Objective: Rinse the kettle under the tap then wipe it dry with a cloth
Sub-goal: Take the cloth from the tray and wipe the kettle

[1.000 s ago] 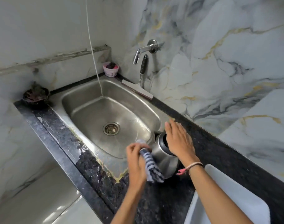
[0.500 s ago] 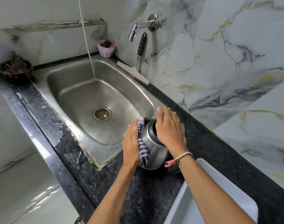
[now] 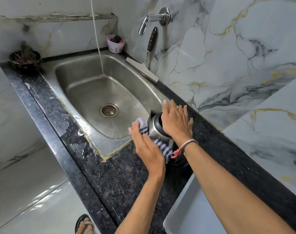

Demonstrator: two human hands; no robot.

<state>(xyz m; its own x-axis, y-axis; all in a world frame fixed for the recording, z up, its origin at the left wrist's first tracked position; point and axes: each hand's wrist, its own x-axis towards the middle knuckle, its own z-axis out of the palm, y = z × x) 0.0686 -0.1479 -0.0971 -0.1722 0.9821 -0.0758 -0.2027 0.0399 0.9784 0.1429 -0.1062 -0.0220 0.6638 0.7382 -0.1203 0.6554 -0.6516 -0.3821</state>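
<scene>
A steel kettle [image 3: 156,128] with a dark top stands on the black granite counter [image 3: 120,176], just right of the sink's near right corner. My right hand [image 3: 175,123] lies flat over its top and holds it down. My left hand [image 3: 148,150] presses a blue-and-white striped cloth [image 3: 162,146] against the kettle's left side; one end of the cloth bunches above my fingers, the other hangs below. The chrome tap [image 3: 151,18] sticks out of the marble wall above the sink, with no water running.
The steel sink [image 3: 100,92] is empty, drain at its middle. A squeegee [image 3: 146,61] leans on the wall under the tap. A pink cup [image 3: 115,43] sits at the back corner, a dark bowl [image 3: 24,59] at far left. A white tray [image 3: 194,210] lies near right. A white cord [image 3: 97,38] hangs into the sink.
My left hand has slid the cloth from the kettle's front to its left side and now lower along it. My right hand stays on top. The camera has shifted.
</scene>
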